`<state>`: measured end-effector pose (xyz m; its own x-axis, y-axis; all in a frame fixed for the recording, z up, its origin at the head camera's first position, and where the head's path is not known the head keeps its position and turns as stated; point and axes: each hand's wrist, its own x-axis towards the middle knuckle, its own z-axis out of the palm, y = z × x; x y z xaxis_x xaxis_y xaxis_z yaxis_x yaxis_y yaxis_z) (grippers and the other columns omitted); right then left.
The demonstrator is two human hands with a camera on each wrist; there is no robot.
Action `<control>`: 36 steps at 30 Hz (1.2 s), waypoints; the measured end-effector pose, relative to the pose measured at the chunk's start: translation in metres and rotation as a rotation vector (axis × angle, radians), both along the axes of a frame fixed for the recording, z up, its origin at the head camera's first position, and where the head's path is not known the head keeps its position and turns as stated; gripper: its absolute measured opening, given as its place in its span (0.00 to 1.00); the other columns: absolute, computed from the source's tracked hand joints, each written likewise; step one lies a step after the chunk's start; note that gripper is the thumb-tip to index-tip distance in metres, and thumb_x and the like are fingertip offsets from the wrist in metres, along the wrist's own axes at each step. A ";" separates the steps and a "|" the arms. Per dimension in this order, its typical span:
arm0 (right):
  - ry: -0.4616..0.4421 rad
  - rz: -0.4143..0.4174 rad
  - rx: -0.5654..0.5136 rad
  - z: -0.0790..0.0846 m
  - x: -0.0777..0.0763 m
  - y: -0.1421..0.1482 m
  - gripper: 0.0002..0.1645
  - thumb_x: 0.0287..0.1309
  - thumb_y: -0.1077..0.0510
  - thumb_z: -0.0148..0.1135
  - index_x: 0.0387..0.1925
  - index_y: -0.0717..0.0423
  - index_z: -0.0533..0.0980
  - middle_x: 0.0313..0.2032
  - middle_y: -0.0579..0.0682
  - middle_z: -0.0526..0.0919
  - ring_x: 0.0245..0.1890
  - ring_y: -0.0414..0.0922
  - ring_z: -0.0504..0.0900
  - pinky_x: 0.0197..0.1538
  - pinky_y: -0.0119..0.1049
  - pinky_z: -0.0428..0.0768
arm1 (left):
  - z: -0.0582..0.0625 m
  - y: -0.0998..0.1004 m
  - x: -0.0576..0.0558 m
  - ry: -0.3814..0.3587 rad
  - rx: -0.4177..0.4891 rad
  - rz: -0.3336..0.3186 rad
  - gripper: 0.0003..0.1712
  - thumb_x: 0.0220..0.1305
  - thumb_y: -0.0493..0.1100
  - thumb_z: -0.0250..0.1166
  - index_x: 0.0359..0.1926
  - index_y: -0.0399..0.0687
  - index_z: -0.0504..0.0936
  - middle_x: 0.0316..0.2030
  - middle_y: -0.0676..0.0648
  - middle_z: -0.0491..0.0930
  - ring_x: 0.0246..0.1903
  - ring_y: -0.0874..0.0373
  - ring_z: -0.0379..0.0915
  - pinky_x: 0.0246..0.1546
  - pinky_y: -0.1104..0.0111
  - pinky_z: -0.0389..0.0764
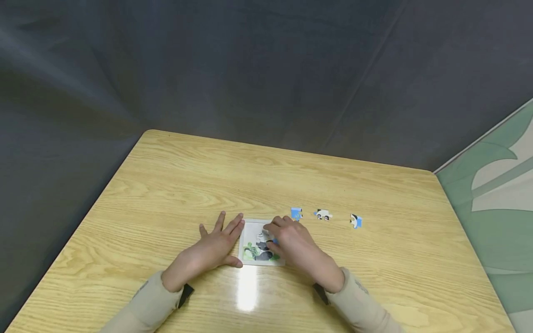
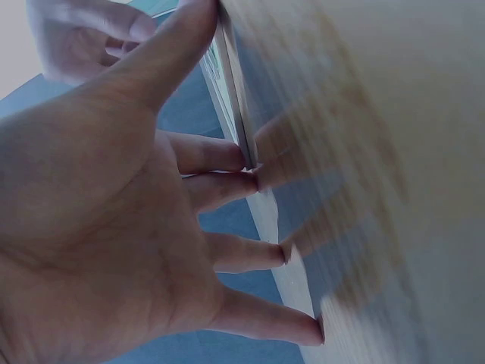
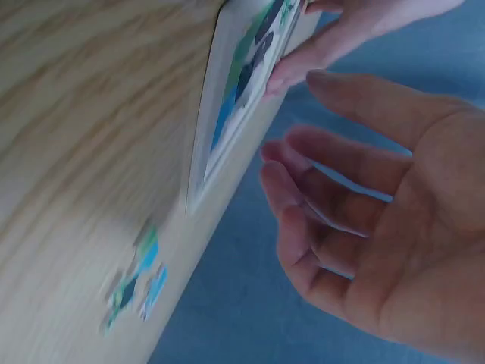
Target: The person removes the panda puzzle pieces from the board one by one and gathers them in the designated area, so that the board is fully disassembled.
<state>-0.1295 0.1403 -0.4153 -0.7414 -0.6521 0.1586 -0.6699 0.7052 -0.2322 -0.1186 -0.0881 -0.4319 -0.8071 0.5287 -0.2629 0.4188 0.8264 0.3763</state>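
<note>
A small jigsaw puzzle in a white tray [image 1: 255, 221] lies on the table, its lower part filled with a green, grey and white picture. My left hand [image 1: 211, 247] rests beside the tray with fingers spread, thumb and fingertips along its left edge. In the left wrist view the fingertips of the left hand [image 2: 144, 205] meet the tabletop. Over the tray's right side hovers my right hand [image 1: 294, 239], hiding part of the picture. From the right wrist, the right hand [image 3: 379, 205] shows loosely bent fingers, thumb apart, and no piece between them.
Beyond the tray, to its right, lie three loose puzzle pieces: a blue one [image 1: 296, 212], a white one with dark spots [image 1: 323, 214], and a white, black and blue one [image 1: 356, 221]. The wooden table [image 1: 187, 171] ends at a dark curtain [image 1: 250, 69].
</note>
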 end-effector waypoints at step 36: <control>-0.157 -0.071 -0.060 -0.015 -0.004 -0.019 0.23 0.42 0.57 0.78 0.41 0.59 0.78 0.36 0.48 0.75 0.34 0.44 0.71 0.34 0.36 0.73 | 0.002 0.001 0.000 -0.011 -0.018 0.002 0.56 0.52 0.59 0.68 0.73 0.37 0.53 0.75 0.42 0.47 0.70 0.29 0.36 0.47 0.23 0.55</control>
<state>-0.1333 0.1215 -0.4300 -0.8039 -0.5902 0.0741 -0.5711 0.7310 -0.3734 -0.1185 -0.0874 -0.4299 -0.8054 0.5221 -0.2807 0.4130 0.8339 0.3661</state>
